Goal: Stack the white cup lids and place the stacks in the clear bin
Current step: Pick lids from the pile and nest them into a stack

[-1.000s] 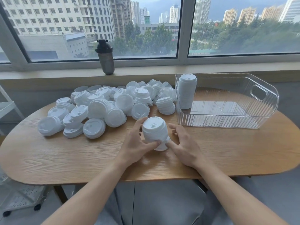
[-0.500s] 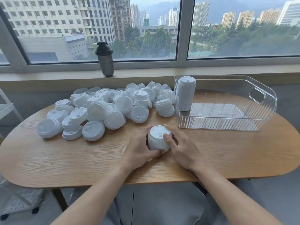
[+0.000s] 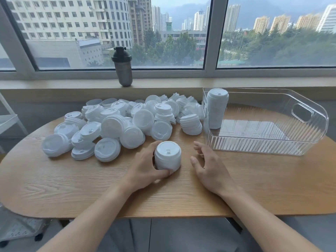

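Left hand (image 3: 145, 169) grips short lid stack (image 3: 168, 155) upright on table (image 3: 72, 188); right hand (image 3: 207, 166) loose, fingers spread, just beside stack.

on the table (image 3: 254, 188), a short stack of lids (image 3: 168, 155) stands upright at the centre, the left hand (image 3: 145, 170) touching it at 9 o'clock and the right hand (image 3: 207, 166) apart from it at 3 o'clock. the pile of lids (image 3: 127, 122) lies from 10 to 12 o'clock of that stack. the bin (image 3: 309, 128) sits at 2 o'clock with a tall stack (image 3: 216, 108) upright in its near-left corner, and the bottle (image 3: 122, 67) stands on the sill behind the pile.
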Available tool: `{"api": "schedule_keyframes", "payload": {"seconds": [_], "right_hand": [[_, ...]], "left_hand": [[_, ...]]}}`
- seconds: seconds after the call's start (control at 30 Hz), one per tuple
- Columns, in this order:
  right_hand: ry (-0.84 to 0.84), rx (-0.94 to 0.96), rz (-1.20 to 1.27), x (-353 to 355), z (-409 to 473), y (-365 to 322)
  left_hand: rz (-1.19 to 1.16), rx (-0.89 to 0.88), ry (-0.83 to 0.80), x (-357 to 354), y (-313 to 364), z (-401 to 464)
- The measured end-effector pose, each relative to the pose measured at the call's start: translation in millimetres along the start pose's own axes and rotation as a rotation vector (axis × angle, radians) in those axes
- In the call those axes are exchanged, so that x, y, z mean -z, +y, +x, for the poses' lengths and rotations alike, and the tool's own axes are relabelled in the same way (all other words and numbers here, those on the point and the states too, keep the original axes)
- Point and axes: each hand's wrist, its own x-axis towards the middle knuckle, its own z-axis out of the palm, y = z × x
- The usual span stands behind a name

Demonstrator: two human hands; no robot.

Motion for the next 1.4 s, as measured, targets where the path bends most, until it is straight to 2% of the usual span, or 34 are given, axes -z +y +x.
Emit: {"api": "schedule_keyframes", "payload": {"seconds": [0.27,0.5,0.73,1.2,1.4], "right_hand": [[-0.006,0.168,-0.215,-32.8,46.6,-9.9],[0.051,0.198,-0.188,-65.0,94.5,-15.7],[0.059,0.236,-0.219,-84.1,117.9,-19.8],[0.142,0.158,-0.076,-69.1,83.3,-20.7],[0.098,0.108,-0.092,-46.3,39.1,-22.6]], "left_hand": [[0.041,0.057,0.041,36.2,-37.5,-2.9],[0.008,0.062,0.114,31.4,-43.2,0.4],[0.004,0.050,0.098,31.1,-43.6,1.2],[0.038,0.099,0.114,34.3,-35.0,-7.6],[0.060,0.139,0.045,35.4,-30.8,-10.5]]}}
